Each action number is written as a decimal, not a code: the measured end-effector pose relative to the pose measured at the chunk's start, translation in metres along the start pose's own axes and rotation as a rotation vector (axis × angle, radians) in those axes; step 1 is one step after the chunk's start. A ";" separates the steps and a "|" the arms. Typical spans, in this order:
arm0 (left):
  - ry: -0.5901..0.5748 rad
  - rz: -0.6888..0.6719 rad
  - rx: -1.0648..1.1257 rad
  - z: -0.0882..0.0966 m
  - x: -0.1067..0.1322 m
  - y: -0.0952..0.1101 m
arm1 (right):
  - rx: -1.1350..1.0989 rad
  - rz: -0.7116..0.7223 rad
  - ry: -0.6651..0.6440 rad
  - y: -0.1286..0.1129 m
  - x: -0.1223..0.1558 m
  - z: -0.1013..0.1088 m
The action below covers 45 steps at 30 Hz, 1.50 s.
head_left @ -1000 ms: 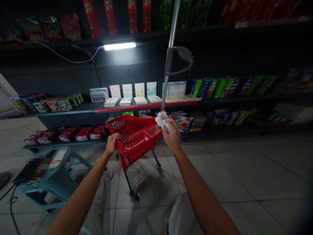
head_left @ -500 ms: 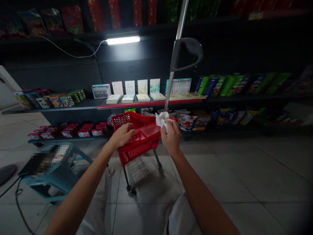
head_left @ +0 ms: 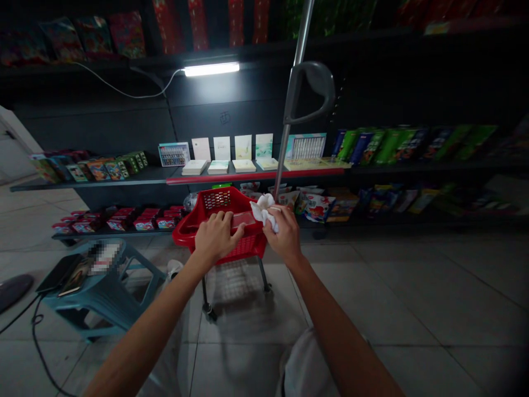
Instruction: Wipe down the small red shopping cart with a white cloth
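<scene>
Ahead of you, a dark shelving unit (head_left: 124,121) spans the view, carrying boxes, bags and booklets, under a lit tube lamp. On the tiled floor (head_left: 372,309) before it stands the red cart (head_left: 248,246), directly in front of you, its basket on dark legs with wheels. A blue stool (head_left: 103,298) stands to your left, with dark flat items on top. Behind the cart's right side a slanted metal pole (head_left: 303,33) rises; its lower end is hidden. Your left hand (head_left: 215,237) lies over the cart's near bar, fingers slightly spread, thumb pointing right; you cannot tell how firmly they grip. Your right hand (head_left: 285,234) has its fingers closed around a crumpled white cloth (head_left: 264,209), at the bar's right end.
</scene>
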<state>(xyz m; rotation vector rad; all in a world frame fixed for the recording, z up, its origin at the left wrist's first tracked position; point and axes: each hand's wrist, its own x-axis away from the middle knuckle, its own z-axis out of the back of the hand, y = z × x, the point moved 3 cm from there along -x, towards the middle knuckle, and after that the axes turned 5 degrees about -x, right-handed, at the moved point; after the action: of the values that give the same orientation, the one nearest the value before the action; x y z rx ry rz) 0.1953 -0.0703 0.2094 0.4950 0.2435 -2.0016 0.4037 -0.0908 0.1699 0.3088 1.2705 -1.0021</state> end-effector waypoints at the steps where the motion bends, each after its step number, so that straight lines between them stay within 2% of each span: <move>1: -0.005 -0.005 -0.002 0.001 0.000 -0.006 | -0.003 -0.002 0.000 0.002 0.000 0.001; 9: -0.009 0.009 -0.039 0.005 0.003 -0.034 | -0.050 0.062 -0.025 -0.001 0.000 0.001; 13: -0.006 -0.004 -0.011 0.004 0.003 -0.042 | -0.080 0.048 0.012 0.002 0.002 -0.001; 15: 0.004 -0.012 0.002 0.003 0.003 -0.047 | -0.117 0.010 0.094 0.007 0.003 -0.002; 21: 0.023 -0.031 0.034 0.003 0.003 -0.061 | -0.130 -0.232 0.489 0.035 -0.005 0.003; 24: 0.030 -0.045 0.044 0.004 0.002 -0.070 | -0.095 -0.209 0.548 0.038 -0.034 0.005; 27: 0.043 -0.053 0.058 0.003 0.001 -0.078 | -0.077 -0.085 0.541 0.029 -0.084 0.000; 30: 0.057 -0.062 0.065 0.003 0.000 -0.085 | -0.105 0.039 0.484 0.018 -0.134 -0.013; 33: 0.061 -0.077 0.030 0.003 0.000 -0.087 | -0.153 0.074 0.468 0.018 -0.159 -0.030; 35: 0.064 -0.093 0.004 0.004 0.000 -0.088 | -0.186 0.034 0.472 0.025 -0.157 -0.040; 39: 0.083 -0.115 -0.008 0.004 0.000 -0.092 | -0.232 -0.110 0.398 0.041 -0.129 -0.053; 45: 0.121 -0.131 -0.004 0.004 0.003 -0.113 | -0.219 -0.234 0.257 0.037 -0.084 -0.058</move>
<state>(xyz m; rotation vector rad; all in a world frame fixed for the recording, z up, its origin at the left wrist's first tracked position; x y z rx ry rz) 0.0930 -0.0216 0.2075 0.6126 0.3629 -2.1001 0.3972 0.0079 0.2146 0.1224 1.6649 -1.0311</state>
